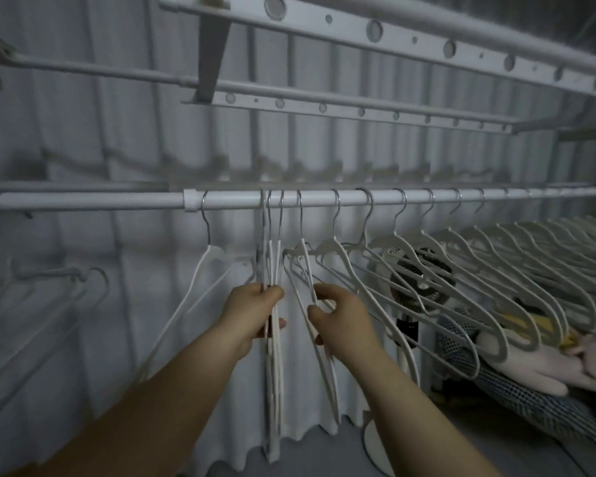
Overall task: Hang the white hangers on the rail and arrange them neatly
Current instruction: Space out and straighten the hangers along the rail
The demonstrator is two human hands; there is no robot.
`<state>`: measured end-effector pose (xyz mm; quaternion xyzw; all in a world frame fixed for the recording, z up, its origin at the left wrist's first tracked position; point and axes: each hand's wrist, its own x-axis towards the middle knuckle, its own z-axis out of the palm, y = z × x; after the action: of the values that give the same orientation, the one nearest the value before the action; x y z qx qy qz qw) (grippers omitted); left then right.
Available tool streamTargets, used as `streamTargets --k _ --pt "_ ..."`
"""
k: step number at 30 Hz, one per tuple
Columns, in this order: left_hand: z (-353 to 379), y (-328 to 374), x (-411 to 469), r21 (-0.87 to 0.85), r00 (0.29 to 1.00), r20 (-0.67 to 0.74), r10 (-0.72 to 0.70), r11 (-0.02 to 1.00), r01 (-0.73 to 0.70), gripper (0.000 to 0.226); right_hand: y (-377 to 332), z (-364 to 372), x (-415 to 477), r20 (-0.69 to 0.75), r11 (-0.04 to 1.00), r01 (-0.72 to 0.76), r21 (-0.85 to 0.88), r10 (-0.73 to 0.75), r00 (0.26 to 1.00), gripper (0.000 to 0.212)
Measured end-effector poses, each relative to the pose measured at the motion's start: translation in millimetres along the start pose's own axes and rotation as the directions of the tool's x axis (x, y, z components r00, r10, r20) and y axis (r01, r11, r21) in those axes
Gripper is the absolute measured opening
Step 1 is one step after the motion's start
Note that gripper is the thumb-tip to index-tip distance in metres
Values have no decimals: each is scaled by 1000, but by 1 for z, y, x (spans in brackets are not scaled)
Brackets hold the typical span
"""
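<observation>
Left hand (255,313) gripped a bunch of white hangers (273,339) at frame centre, hooks on the rail (90,200). Right hand (338,313) pinched the next hanger (319,349), just right.

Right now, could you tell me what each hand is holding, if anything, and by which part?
The left hand grips a bunch of white hangers midway down their arms; the right hand pinches the next hanger by its arm.

Bare forearms (172,390) end in bare hands (left (252,311), right (341,318)).
</observation>
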<state>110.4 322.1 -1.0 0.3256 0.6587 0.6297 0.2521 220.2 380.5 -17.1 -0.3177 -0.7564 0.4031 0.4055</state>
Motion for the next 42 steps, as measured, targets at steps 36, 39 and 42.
streamTargets --k 36,39,42 --pt "-31 5 -25 91 964 -257 63 995 -41 23 -13 9 -4 100 994 70 -78 -62 993 40" --pt "-30 5 -24 92 963 -263 66 995 -43 24 -11 8 -3 95 994 66 -82 -58 994 38" --pt "-29 4 -22 94 968 -243 65 995 -43 24 -10 8 -3 95 994 56 -91 -47 994 38"
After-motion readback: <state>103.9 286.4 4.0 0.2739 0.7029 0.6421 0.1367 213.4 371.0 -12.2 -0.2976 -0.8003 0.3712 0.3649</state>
